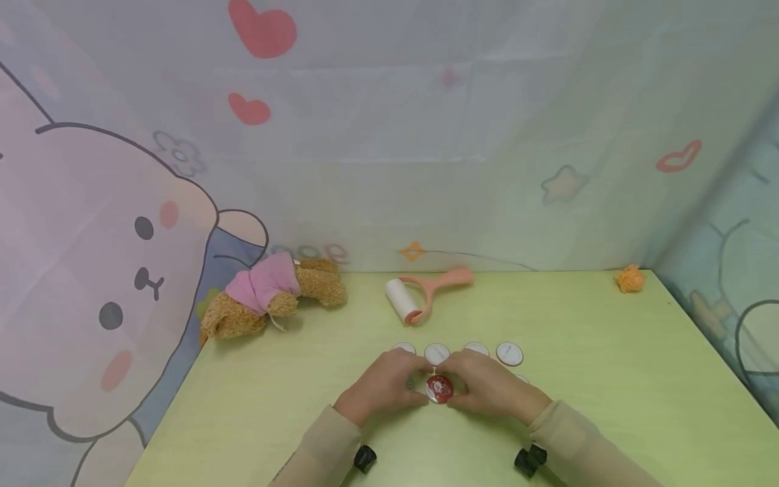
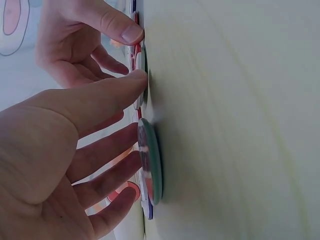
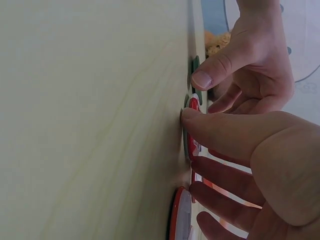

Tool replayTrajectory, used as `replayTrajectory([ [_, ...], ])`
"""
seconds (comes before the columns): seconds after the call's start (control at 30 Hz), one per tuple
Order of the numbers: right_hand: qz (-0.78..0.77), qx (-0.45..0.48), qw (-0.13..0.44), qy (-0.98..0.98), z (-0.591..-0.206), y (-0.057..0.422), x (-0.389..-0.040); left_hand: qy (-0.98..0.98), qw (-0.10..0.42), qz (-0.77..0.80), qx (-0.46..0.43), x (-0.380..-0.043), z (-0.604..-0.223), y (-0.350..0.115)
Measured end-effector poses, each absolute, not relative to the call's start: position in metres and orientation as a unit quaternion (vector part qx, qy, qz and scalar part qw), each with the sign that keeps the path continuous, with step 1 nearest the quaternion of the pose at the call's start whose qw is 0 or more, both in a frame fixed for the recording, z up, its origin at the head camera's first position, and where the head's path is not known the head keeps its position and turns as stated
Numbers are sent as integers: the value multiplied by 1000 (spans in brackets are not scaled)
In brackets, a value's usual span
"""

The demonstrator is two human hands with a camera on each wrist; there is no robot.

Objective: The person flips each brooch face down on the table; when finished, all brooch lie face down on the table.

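A red round badge point(image 1: 441, 387) overlaps a white-rimmed disc at the front of the table, between my hands. With thumb and fingers curled at its left edge, my left hand point(image 1: 389, 380) pinches the pair. From the right, my right hand point(image 1: 491, 384) holds it the same way, its thumb on the near rim in the right wrist view. Another badge with a green rim point(image 2: 156, 160) lies under my left fingers. Near my right fingers is a red-rimmed badge point(image 3: 181, 215). White-faced badges point(image 1: 437, 354) form a row just beyond the hands, partly hidden by them.
A lint roller point(image 1: 403, 301) with a pink handle lies behind the badges. At the back left lies a brown plush toy point(image 1: 316, 283) in a pink shirt. An orange fluffy ball point(image 1: 629, 279) sits at the back right corner, before a printed curtain point(image 1: 377, 135).
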State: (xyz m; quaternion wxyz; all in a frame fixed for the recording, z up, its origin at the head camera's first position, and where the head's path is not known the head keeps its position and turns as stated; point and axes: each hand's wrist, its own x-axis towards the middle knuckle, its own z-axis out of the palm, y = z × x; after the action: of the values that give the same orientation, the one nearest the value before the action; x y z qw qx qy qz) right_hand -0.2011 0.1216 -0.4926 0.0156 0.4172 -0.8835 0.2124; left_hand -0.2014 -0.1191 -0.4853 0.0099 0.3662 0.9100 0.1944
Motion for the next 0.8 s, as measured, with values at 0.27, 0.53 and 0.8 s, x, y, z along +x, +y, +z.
replayTrajectory([
  [0.27,216,425,27,-879,-491,121,-201,907,-4,186,378,-203,-486,-116],
  [0.53,221,434,35,-873,-495,121,-199,904,-10,190,383,-202,-488,-114],
  [0.8,210,433,34,-876,-494,120,-199,907,-8,196,373,-201,-489,-112],
])
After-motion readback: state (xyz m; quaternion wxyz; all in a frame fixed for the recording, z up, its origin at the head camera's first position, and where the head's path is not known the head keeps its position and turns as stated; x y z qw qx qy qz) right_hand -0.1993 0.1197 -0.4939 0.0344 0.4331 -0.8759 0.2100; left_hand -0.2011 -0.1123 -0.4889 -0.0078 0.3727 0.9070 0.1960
